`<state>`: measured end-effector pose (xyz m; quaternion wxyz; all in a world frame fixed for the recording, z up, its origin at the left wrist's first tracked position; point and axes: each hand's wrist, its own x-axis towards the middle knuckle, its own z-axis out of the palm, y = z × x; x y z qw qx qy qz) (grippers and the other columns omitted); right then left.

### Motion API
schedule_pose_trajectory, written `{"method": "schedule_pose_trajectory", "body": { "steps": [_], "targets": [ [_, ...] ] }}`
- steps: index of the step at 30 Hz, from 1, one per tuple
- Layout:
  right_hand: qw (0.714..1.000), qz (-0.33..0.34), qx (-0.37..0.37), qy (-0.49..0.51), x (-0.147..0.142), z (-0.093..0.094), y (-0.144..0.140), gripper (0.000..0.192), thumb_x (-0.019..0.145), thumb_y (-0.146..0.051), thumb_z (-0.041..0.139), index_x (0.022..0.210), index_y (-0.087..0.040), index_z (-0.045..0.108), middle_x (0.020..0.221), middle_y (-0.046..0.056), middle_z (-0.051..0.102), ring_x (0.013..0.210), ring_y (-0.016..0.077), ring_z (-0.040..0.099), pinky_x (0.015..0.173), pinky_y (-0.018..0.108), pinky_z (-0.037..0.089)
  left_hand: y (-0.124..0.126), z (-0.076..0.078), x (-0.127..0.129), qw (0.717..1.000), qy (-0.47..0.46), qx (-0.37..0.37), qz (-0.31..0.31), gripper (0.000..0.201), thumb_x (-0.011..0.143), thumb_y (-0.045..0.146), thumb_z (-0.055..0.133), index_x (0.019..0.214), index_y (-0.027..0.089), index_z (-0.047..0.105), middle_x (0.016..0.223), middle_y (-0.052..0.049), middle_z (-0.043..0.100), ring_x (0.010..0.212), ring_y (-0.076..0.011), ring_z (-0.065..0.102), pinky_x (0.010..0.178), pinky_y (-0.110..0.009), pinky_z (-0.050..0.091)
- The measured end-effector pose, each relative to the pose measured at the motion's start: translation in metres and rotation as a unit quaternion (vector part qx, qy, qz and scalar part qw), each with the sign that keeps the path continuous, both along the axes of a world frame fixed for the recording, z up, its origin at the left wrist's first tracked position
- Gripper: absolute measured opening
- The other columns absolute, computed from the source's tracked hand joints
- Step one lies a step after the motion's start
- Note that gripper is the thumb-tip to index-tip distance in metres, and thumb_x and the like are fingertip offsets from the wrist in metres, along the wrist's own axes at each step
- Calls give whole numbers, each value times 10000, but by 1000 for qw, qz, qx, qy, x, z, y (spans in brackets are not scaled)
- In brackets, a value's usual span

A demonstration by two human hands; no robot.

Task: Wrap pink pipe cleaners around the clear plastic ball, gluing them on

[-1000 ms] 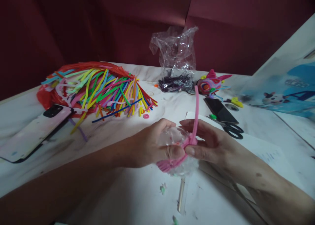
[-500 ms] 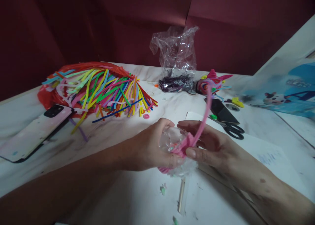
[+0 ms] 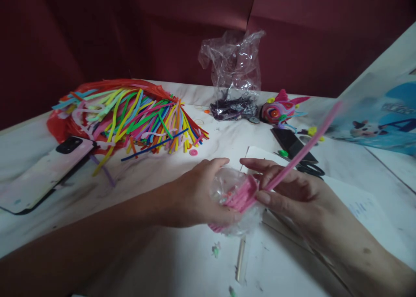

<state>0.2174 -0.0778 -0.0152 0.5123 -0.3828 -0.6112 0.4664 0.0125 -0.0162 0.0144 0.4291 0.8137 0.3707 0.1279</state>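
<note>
Dozens of bright fuzzy stems (image 3: 151,123) spill from a red bag (image 3: 58,125) at left; a clear bag (image 3: 232,76) of dark pieces stands at rear center. Front and center, the left hand (image 3: 198,197) clasps a clear pink-wrapped object (image 3: 242,197) while the right hand (image 3: 297,197) pinches a pink strip (image 3: 300,155), which crosses before a black slab (image 3: 286,138) and black scissors (image 3: 312,169). Beyond lies a pink button (image 3: 193,152).

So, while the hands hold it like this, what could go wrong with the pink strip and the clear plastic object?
The pink strip might loosen if the right hand slips, since its long end sticks out free. The clear plastic object looks thin and could dent under the left hand. The scissors lie near the right hand and might get bumped.
</note>
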Motion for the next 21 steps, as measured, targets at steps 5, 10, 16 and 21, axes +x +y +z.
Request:
{"method": "schedule_pose_trajectory", "body": {
  "steps": [5, 10, 16, 21],
  "targets": [
    [1000, 9, -9, 12, -2, 1, 2, 138, 908, -244, 708, 978, -147, 639, 1185, 71, 292, 1050, 269, 373, 871, 253, 459, -1, 7, 1, 999, -10, 28, -30, 729, 624, 373, 677, 1263, 165, 395, 1139, -108, 556, 1034, -283, 532, 838, -376, 446],
    [999, 18, -21, 22, -3, 2, -2, 257, 914, -261, 702, 1126, -159, 598, 1169, 86, 309, 1027, 276, 388, 871, 324, 460, -4, 5, 2, 999, -24, 41, -19, 658, 626, 351, 673, 1213, 189, 425, 1120, -83, 549, 1042, -276, 513, 847, -377, 434],
    [996, -5, -9, -92, 7, 9, -6, 327, 932, -341, 669, 1160, -144, 543, 1133, 75, 338, 1024, 246, 394, 866, 268, 457, 2, 14, 1, 999, 20, -10, -49, 709, 624, 363, 675, 1240, 180, 375, 1139, -91, 527, 1060, -291, 487, 845, -390, 427],
    [987, -65, 35, -139, 19, 15, 0, 331, 932, -375, 674, 866, -79, 541, 882, 56, 454, 778, 119, 483, 696, 70, 445, 13, 23, -3, 996, 0, -37, -80, 644, 648, 262, 679, 1215, 171, 388, 1184, -56, 512, 1078, -237, 490, 868, -314, 415]
  ]
}}
